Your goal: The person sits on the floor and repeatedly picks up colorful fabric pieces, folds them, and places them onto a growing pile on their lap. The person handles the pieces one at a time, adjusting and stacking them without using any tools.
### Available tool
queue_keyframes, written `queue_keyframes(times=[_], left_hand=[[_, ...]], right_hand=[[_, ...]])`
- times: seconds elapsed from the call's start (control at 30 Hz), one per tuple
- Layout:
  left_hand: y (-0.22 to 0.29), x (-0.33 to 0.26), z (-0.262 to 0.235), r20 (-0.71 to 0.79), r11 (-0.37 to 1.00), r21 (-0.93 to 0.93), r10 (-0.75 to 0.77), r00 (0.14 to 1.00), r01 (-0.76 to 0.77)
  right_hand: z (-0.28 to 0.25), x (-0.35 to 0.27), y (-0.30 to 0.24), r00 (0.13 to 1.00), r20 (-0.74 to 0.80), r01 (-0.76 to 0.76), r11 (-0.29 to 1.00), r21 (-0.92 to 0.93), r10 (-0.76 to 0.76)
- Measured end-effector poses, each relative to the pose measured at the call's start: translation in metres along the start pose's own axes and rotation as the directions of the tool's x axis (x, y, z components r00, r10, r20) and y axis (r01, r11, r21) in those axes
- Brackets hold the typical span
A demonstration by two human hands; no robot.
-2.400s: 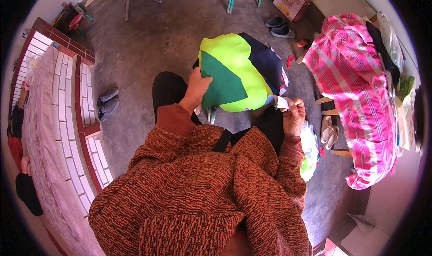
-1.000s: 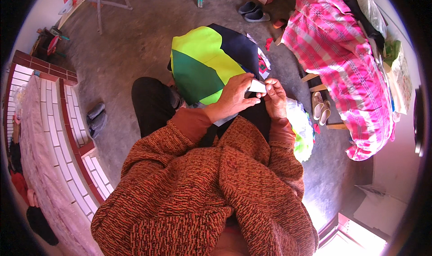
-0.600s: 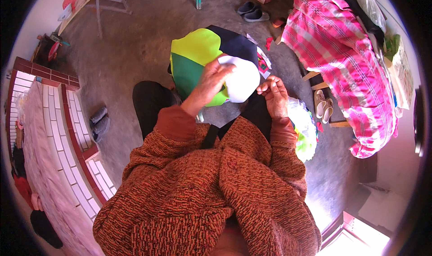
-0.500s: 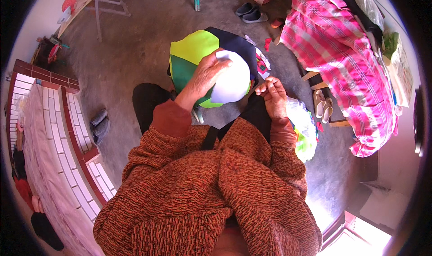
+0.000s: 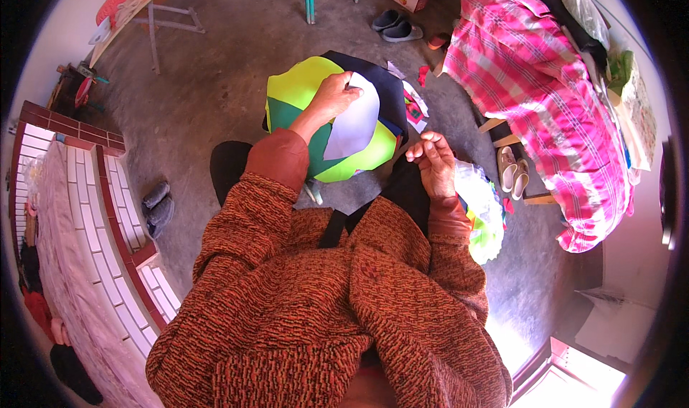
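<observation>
The grey concrete floor (image 5: 215, 85) spread beneath everything, and a pink-and-white plaid cloth (image 5: 531, 92) draped off to the right, well apart from both hands. In front of the knees lay overlapping flat cloths: a dark navy fabric piece (image 5: 384, 81) toward the far right, a neon-yellow fabric piece (image 5: 301, 74) reaching out on two sides, and a dark green fabric piece (image 5: 281, 117) at the left. A pale support leg (image 5: 313, 191) showed below; whatever it carried was hidden, so overhanging edges seemed liable to drag the layers sideways if tugged.

Uppermost was a smooth, white, rounded fabric piece (image 5: 355, 124), its narrow end toward the person. The left hand (image 5: 339, 96) had its thumb and fingers drawn together at that piece's upper left edge, apparently pinching it; a grip at one edge alone could have let the rest swing, crease or pull the cloths underneath askew.

The right hand (image 5: 433, 165) hung just right of the layers, fingers loosely half-curled and partly parted, with nothing visible in them (something very thin might have escaped notice). Unsteadied on that side, the patterned scraps (image 5: 415, 110) at the far right edge looked easiest to knock down.
</observation>
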State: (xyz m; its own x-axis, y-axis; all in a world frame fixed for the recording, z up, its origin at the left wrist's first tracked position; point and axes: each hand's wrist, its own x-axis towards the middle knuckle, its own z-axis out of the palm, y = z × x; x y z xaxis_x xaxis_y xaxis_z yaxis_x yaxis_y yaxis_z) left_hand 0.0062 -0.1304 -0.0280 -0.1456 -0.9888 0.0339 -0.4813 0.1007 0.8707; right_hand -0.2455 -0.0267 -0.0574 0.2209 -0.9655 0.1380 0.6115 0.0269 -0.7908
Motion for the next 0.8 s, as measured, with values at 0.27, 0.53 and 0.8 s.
queue_keyframes(times=[0.27, 0.53, 0.8], left_hand=[[-0.013, 0.001, -0.001, -0.331, 0.976, 0.132, 0.208, 0.921, -0.173], [-0.010, -0.032, 0.037, 0.038, 0.632, 0.714, 0.395, 0.918, -0.301], [-0.026, -0.033, 0.046, 0.122, 0.521, 0.802, 0.337, 0.934, -0.293]], right_hand=[[0.003, 0.002, 0.002, 1.000, -0.002, -0.010, 1.000, 0.000, 0.010], [-0.003, 0.001, 0.004, 0.999, 0.004, 0.034, 0.999, 0.011, -0.034], [-0.012, -0.004, -0.002, 0.998, -0.046, 0.055, 0.991, 0.123, -0.050]])
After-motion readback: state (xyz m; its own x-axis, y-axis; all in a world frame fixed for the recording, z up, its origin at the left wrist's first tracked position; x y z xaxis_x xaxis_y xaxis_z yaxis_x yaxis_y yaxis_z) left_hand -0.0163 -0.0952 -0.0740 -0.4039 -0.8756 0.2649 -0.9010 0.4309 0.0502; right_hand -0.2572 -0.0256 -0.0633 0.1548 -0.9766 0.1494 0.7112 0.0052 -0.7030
